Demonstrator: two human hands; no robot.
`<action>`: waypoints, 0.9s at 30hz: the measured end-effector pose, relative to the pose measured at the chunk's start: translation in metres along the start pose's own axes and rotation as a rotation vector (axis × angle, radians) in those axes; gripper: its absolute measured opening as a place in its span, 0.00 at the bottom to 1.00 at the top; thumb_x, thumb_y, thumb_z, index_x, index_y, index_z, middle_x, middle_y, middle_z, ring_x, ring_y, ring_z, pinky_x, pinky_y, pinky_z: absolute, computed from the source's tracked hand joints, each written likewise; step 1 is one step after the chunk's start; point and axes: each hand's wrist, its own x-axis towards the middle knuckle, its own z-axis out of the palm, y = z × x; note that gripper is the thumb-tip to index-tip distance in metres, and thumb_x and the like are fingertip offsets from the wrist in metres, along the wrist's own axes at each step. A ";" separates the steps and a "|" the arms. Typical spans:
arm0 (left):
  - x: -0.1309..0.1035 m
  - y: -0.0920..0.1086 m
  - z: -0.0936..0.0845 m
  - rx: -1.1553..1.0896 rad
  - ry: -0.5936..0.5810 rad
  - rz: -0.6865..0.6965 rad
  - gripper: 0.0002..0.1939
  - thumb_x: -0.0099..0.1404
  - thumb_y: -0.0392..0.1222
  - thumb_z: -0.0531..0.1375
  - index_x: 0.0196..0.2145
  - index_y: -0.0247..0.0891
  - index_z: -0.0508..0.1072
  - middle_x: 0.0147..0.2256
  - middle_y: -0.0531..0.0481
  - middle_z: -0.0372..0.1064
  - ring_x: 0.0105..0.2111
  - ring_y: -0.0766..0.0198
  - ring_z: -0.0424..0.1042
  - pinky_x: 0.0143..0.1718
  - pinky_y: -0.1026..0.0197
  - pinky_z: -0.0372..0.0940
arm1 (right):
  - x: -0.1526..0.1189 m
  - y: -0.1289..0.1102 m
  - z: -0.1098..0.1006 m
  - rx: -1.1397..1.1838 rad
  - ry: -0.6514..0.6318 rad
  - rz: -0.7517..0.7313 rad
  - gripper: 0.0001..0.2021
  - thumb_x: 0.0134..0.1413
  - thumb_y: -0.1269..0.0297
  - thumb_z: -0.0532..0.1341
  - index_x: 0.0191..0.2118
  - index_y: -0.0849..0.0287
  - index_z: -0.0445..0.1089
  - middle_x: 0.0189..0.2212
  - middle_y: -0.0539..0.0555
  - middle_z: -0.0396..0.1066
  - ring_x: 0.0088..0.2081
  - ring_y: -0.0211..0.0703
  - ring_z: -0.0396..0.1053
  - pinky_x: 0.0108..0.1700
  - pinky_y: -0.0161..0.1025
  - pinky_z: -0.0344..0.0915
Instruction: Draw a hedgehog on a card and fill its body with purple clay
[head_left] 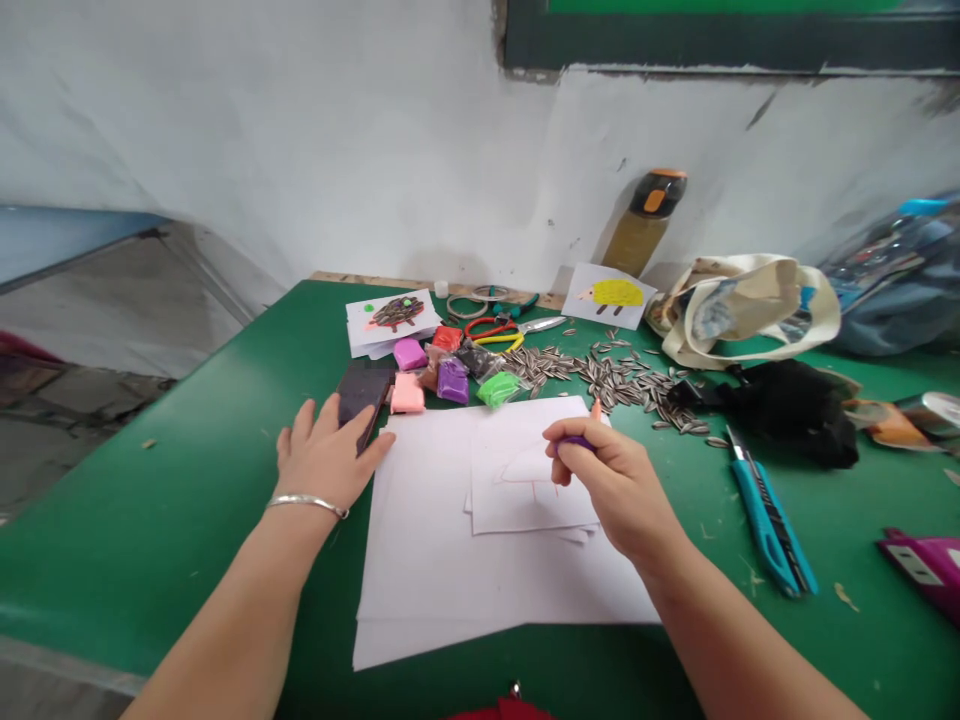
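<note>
My left hand lies with fingers spread at the table's left, its fingertips on a dark phone. My right hand is closed in a writing grip round a slim pen with purple showing; an orange tip sticks up behind the fingers, and I cannot tell if it belongs to the same pen. Below the hand is a small white sheet with a faint red outline of a rounded body and two legs. That sheet rests on larger white paper.
Beyond the paper are coloured clay packets, striped sunflower seeds and scissors. Finished hedgehog pictures lie near the wall. At right are a blue utility knife, a black pouch, a cloth bag and a bottle.
</note>
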 end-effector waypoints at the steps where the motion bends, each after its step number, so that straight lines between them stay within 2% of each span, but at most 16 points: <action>1: 0.000 -0.002 0.003 0.011 -0.019 -0.009 0.30 0.63 0.60 0.53 0.57 0.42 0.71 0.63 0.35 0.54 0.64 0.32 0.46 0.57 0.31 0.49 | 0.000 0.000 0.000 -0.001 -0.005 -0.005 0.08 0.52 0.70 0.56 0.34 0.57 0.73 0.22 0.48 0.70 0.25 0.36 0.68 0.30 0.36 0.66; 3: -0.001 -0.001 0.004 0.007 -0.007 -0.008 0.30 0.63 0.60 0.53 0.57 0.41 0.71 0.63 0.35 0.52 0.64 0.31 0.45 0.57 0.29 0.48 | 0.000 0.000 -0.001 0.007 0.000 -0.002 0.08 0.52 0.70 0.56 0.34 0.56 0.73 0.22 0.48 0.70 0.26 0.37 0.68 0.30 0.36 0.65; 6: -0.007 0.008 -0.009 -0.124 0.144 0.014 0.28 0.63 0.56 0.54 0.53 0.37 0.74 0.63 0.36 0.55 0.64 0.35 0.47 0.60 0.34 0.46 | 0.000 0.003 -0.001 0.048 0.026 0.021 0.08 0.52 0.70 0.57 0.34 0.57 0.73 0.21 0.48 0.70 0.27 0.37 0.67 0.33 0.37 0.64; 9: -0.024 0.030 -0.029 -0.469 0.304 0.149 0.22 0.65 0.53 0.54 0.49 0.39 0.76 0.58 0.43 0.65 0.61 0.46 0.58 0.63 0.44 0.49 | 0.002 0.006 0.000 0.180 0.053 0.077 0.07 0.50 0.69 0.58 0.33 0.57 0.74 0.23 0.48 0.70 0.27 0.36 0.66 0.33 0.37 0.62; 10: -0.030 0.042 -0.035 -0.633 0.275 0.173 0.19 0.64 0.53 0.56 0.46 0.42 0.77 0.54 0.45 0.69 0.57 0.48 0.63 0.62 0.46 0.53 | 0.003 0.007 0.000 0.237 0.054 0.107 0.06 0.49 0.69 0.59 0.33 0.58 0.73 0.24 0.49 0.70 0.27 0.36 0.65 0.33 0.37 0.61; 11: -0.035 0.055 -0.040 -0.827 0.200 0.174 0.16 0.62 0.52 0.59 0.42 0.42 0.79 0.49 0.46 0.73 0.52 0.50 0.68 0.59 0.48 0.57 | 0.004 0.008 0.001 0.291 0.048 0.140 0.06 0.47 0.69 0.60 0.33 0.59 0.73 0.25 0.49 0.70 0.28 0.37 0.65 0.33 0.37 0.61; 12: -0.040 0.070 -0.043 -1.019 0.054 0.148 0.15 0.61 0.52 0.61 0.39 0.41 0.79 0.46 0.46 0.75 0.49 0.51 0.71 0.56 0.49 0.61 | 0.004 0.009 0.002 0.329 0.037 0.167 0.06 0.46 0.69 0.60 0.32 0.59 0.73 0.26 0.50 0.70 0.29 0.37 0.65 0.33 0.37 0.61; 14: -0.043 0.101 -0.046 -1.415 -0.283 0.033 0.17 0.61 0.54 0.62 0.37 0.38 0.79 0.42 0.43 0.75 0.44 0.51 0.73 0.48 0.49 0.68 | 0.004 0.008 0.003 0.341 0.016 0.182 0.06 0.47 0.68 0.61 0.33 0.59 0.73 0.28 0.51 0.71 0.30 0.38 0.66 0.35 0.37 0.62; 16: -0.041 0.131 -0.044 -1.780 -0.498 -0.147 0.17 0.62 0.53 0.63 0.37 0.35 0.77 0.41 0.41 0.74 0.46 0.51 0.72 0.46 0.49 0.70 | 0.002 0.006 0.004 0.254 0.016 0.134 0.05 0.50 0.65 0.62 0.34 0.59 0.73 0.27 0.51 0.72 0.30 0.38 0.66 0.35 0.38 0.63; 19: -0.035 0.165 -0.040 -2.020 -0.622 -0.390 0.14 0.65 0.48 0.62 0.41 0.34 0.74 0.41 0.40 0.73 0.44 0.56 0.73 0.43 0.54 0.70 | -0.003 0.002 0.006 0.019 0.080 -0.019 0.06 0.57 0.62 0.59 0.36 0.57 0.72 0.27 0.50 0.72 0.29 0.39 0.67 0.37 0.40 0.65; 21: -0.034 0.176 -0.038 -2.081 -0.684 -0.441 0.15 0.69 0.50 0.58 0.45 0.35 0.72 0.41 0.41 0.73 0.41 0.58 0.74 0.41 0.57 0.71 | -0.005 0.001 0.008 -0.145 0.125 -0.186 0.07 0.60 0.64 0.56 0.40 0.56 0.71 0.34 0.52 0.74 0.34 0.41 0.70 0.42 0.42 0.67; 24: -0.037 0.180 -0.036 -2.160 -0.880 -0.490 0.21 0.72 0.55 0.49 0.43 0.35 0.72 0.38 0.43 0.73 0.40 0.60 0.74 0.43 0.59 0.70 | -0.006 0.007 0.014 -0.397 0.074 -0.460 0.13 0.64 0.67 0.51 0.49 0.56 0.69 0.45 0.56 0.73 0.46 0.46 0.69 0.51 0.46 0.64; 27: -0.039 0.175 -0.034 -2.231 -0.975 -0.569 0.23 0.72 0.56 0.47 0.42 0.36 0.73 0.39 0.43 0.74 0.44 0.58 0.74 0.48 0.59 0.68 | -0.006 0.017 0.023 -0.679 0.001 -0.588 0.19 0.65 0.66 0.48 0.57 0.63 0.65 0.54 0.61 0.69 0.58 0.54 0.61 0.60 0.54 0.57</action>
